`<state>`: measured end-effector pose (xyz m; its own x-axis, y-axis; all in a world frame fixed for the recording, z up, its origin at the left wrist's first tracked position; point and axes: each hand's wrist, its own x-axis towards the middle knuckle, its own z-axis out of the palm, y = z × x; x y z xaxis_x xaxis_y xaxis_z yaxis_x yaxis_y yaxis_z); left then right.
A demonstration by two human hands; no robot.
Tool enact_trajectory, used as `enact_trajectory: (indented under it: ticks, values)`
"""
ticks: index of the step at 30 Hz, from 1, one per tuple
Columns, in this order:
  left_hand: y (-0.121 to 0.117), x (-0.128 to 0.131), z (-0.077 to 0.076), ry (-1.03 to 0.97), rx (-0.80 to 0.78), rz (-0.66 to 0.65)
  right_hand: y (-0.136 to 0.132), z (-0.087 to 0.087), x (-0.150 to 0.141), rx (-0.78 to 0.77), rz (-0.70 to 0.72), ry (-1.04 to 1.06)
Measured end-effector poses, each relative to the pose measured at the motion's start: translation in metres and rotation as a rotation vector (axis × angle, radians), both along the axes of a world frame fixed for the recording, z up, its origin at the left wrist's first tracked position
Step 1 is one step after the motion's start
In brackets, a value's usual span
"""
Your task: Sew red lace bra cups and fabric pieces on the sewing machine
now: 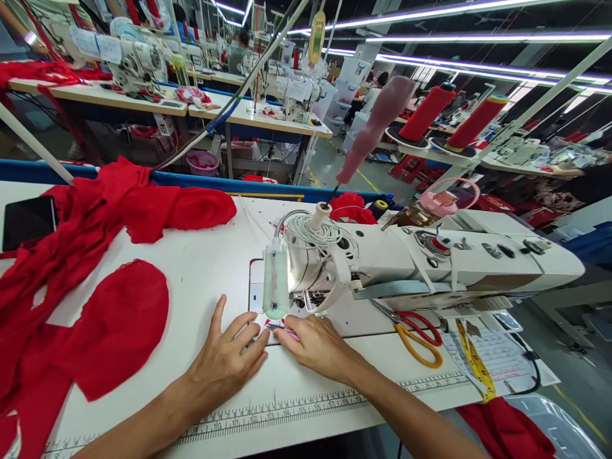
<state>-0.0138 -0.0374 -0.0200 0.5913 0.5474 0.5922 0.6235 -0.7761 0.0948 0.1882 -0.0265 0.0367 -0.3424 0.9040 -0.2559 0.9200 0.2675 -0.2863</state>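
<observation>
Left hand (229, 357) lies flat with fingers spread on the white tabletop (205, 274); right hand (313, 344), fingers closed narrow, pins a small red-and-pink piece (280, 326) between both hands, just before the needle area, apparently to steady it. A printed ruler scale (287, 411) lies nearer. Scissors (415, 335) rest right of the hands, red fabric (109, 325) left; beyond stands the sewing machine (406, 255). No brand is legible.
</observation>
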Motion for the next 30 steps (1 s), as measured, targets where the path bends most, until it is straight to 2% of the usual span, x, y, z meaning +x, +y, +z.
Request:
enact_trajectory:
  ticks: [12, 21, 26, 30]
  values:
    - [-0.0001, 0.0003, -0.0008, -0.003, 0.007, -0.002, -0.0004, -0.0057, 0.0021, 0.037, 0.045, -0.034]
    - [0.0005, 0.0006, -0.0012, 0.005, 0.005, -0.003, -0.0026, -0.0085, 0.0012, 0.100, 0.080, -0.175]
    - [0.0002, 0.0004, -0.0027, -0.010, -0.007, 0.001, -0.0014, -0.0059, -0.0022, 0.074, 0.072, -0.146]
    - [-0.0010, 0.0007, -0.0024, -0.016, -0.015, 0.011, -0.0056, -0.0044, 0.0070, 0.120, 0.055, -0.095]
